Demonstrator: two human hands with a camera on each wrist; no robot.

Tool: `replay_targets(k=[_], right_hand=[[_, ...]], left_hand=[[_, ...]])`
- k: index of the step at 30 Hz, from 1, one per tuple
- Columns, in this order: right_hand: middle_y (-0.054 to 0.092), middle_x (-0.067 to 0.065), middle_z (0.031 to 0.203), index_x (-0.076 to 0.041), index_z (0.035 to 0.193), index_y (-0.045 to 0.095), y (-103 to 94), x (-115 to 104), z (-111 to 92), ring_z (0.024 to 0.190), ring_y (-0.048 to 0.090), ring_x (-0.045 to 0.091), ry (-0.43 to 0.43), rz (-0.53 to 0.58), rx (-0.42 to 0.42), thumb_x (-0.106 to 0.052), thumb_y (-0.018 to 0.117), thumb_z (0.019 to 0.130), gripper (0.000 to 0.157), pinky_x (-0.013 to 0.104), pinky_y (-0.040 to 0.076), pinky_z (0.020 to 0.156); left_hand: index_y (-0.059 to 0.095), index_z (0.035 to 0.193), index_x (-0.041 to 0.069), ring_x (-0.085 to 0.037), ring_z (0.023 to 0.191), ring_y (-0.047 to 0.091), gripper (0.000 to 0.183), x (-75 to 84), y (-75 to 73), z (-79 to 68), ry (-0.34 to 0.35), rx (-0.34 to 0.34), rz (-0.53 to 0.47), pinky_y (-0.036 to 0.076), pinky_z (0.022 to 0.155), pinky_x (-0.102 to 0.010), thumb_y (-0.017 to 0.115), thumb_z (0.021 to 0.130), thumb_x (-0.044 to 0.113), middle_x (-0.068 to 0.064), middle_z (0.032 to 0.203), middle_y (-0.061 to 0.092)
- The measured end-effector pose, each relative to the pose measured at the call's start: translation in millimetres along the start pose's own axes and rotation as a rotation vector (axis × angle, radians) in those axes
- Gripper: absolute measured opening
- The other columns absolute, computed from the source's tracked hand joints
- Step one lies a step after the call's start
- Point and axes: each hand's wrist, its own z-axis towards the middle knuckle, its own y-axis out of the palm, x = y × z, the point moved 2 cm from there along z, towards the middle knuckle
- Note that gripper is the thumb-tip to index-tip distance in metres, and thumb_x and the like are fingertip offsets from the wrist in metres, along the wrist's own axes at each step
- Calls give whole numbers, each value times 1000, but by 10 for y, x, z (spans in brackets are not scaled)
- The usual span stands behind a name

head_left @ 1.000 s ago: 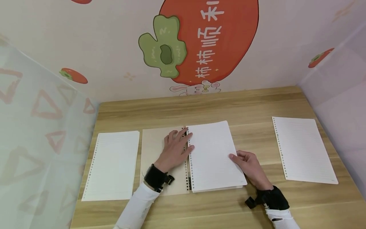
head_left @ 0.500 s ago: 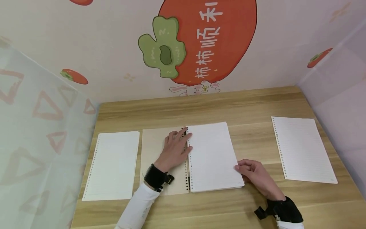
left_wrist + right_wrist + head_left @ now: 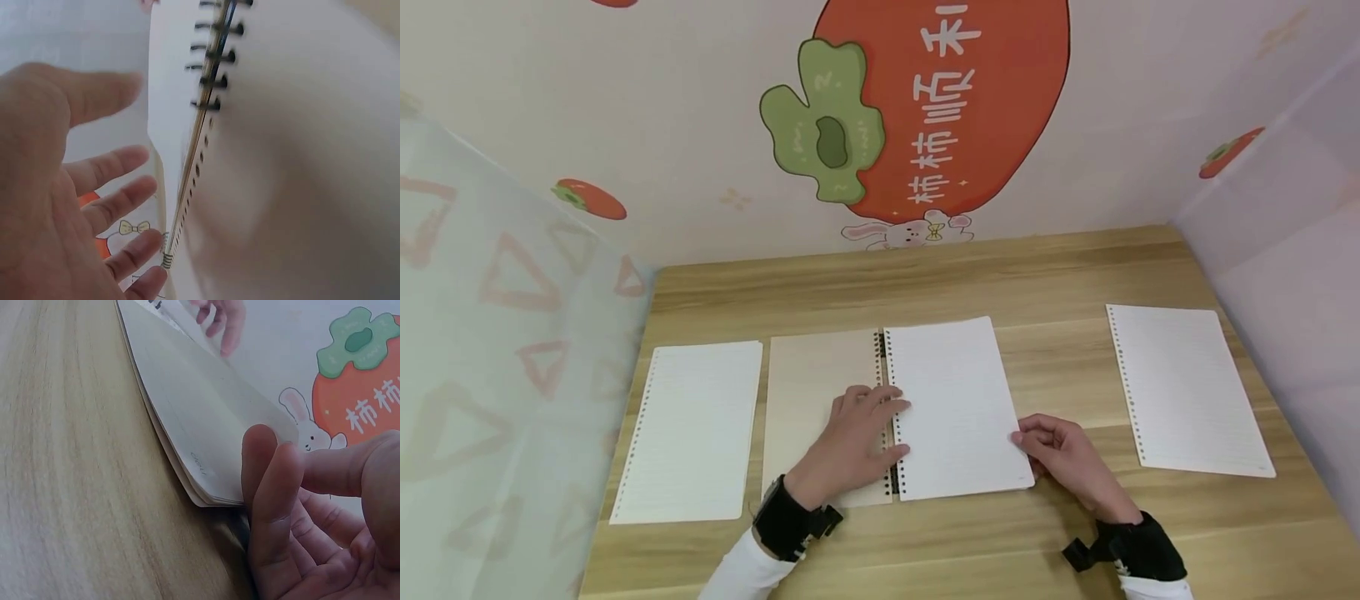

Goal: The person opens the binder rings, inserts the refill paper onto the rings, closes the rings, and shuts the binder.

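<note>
On the tabletop (image 3: 925, 550) lies the opened notebook (image 3: 816, 367), its pages (image 3: 955, 408) between the relaxed left hand (image 3: 853, 442), which spans the middle, and the right hand (image 3: 1060, 458), which pinches their outer edge, so a steady hold should help keep the rings (image 3: 230, 57) and holes (image 3: 198, 169) aligned.

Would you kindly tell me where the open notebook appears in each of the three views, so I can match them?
Head: the notebook lies open around the middle of the table.
Left wrist: the notebook fills most of the right side.
Right wrist: the notebook runs from the top to near the centre, left of the right hand.
Shared landmark: the left hand, at the left in left wrist, top in right wrist.
</note>
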Motion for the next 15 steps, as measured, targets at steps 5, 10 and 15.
replay_targets(k=[5,10,15], right_hand=[[75,9,91,8,129,63,1,-23,0,64,61,13,-16,-30,12,-17,69,106,35,27,54,59],[75,10,91,8,128,64,2,-24,-2,64,61,13,-11,-47,24,-18,69,106,34,28,54,59],[75,11,90,7,127,65,1,-8,-7,62,61,14,-10,-56,24,-18,69,105,33,28,54,58]], left_hand=[[61,147,22,-31,140,39,61,97,100,-150,18,-53,37,31,117,-56,80,95,47,-1,157,48],[62,143,24,-30,138,41,63,137,190,-274,47,-53,95,32,117,-55,85,90,49,1,155,49],[65,136,25,-28,134,43,55,140,242,-347,75,-7,116,34,116,-54,85,90,47,2,150,52]])
